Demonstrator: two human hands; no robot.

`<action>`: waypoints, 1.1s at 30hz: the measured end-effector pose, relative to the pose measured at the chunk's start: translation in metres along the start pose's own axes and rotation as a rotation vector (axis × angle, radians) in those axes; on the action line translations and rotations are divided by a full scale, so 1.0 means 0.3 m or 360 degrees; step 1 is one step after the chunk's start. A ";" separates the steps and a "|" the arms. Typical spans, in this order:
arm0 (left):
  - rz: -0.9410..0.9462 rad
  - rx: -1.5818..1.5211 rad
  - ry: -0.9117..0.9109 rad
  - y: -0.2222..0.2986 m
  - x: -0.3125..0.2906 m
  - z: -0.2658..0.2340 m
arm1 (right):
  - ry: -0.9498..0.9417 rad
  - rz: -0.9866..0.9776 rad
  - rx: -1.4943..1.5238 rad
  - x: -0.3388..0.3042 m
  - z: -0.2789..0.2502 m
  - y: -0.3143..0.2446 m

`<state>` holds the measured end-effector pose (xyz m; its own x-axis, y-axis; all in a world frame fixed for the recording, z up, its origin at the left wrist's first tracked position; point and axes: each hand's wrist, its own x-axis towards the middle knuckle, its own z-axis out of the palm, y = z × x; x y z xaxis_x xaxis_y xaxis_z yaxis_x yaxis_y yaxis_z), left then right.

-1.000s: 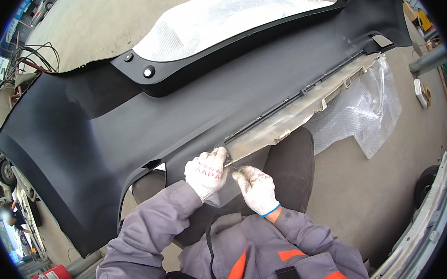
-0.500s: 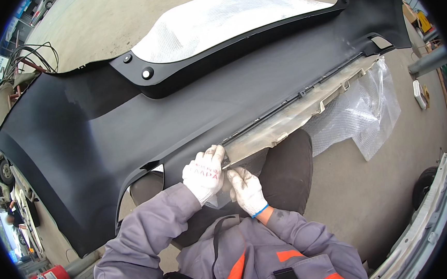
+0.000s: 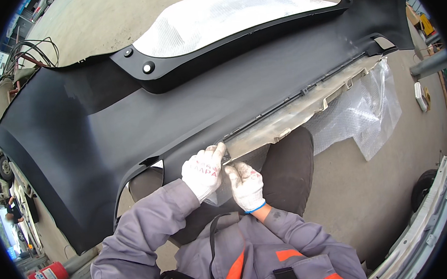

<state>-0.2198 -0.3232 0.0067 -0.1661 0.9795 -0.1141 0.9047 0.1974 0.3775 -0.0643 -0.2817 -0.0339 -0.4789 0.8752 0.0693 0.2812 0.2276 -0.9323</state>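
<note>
A large black car bumper (image 3: 190,113) lies across in front of me. Along its near edge runs a long pale, dirty trim strip (image 3: 264,135) with clip tabs. My left hand (image 3: 203,173), in a white knit glove, is closed on the bumper's lower edge by the strip's left end. Just to its right, my gloved right hand (image 3: 246,186) has its thumb and fingers pressed together below that same end. Whatever sits between the right fingertips is hidden. Clear bubble wrap (image 3: 354,115) hangs below the strip, with more white wrap (image 3: 225,17) on the far side.
My knees are under the bumper's near edge. A red cylinder (image 3: 48,277) lies at lower left, and cables (image 3: 33,51) are bundled at upper left. Pale metal panels (image 3: 421,229) and a dark tyre (image 3: 423,190) stand at right. A person (image 3: 13,214) is far left.
My right hand has shifted slightly up and left, toward the strip's end. The left hand keeps its hold in nearly the same place. The view has tilted a little.
</note>
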 end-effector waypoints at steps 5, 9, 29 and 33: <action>0.0062 -0.0021 0.0062 -0.019 -0.005 0.018 | -0.0144 0.0300 0.0173 0.027 -0.014 -0.059; 0.0031 -0.0078 -0.0013 -0.013 0.000 0.012 | -0.0112 0.0268 0.0330 0.043 -0.015 -0.056; 0.0078 -0.0291 0.0052 -0.007 0.016 -0.008 | -0.0568 0.0904 0.0919 0.122 -0.058 -0.052; 0.0090 -0.0244 0.0162 -0.005 0.022 0.002 | -0.0444 0.0584 0.0231 0.125 -0.030 -0.050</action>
<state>-0.2220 -0.3169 0.0049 -0.1624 0.9867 0.0023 0.8446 0.1378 0.5173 -0.0791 -0.2484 -0.0140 -0.5803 0.7341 -0.3527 0.3638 -0.1538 -0.9187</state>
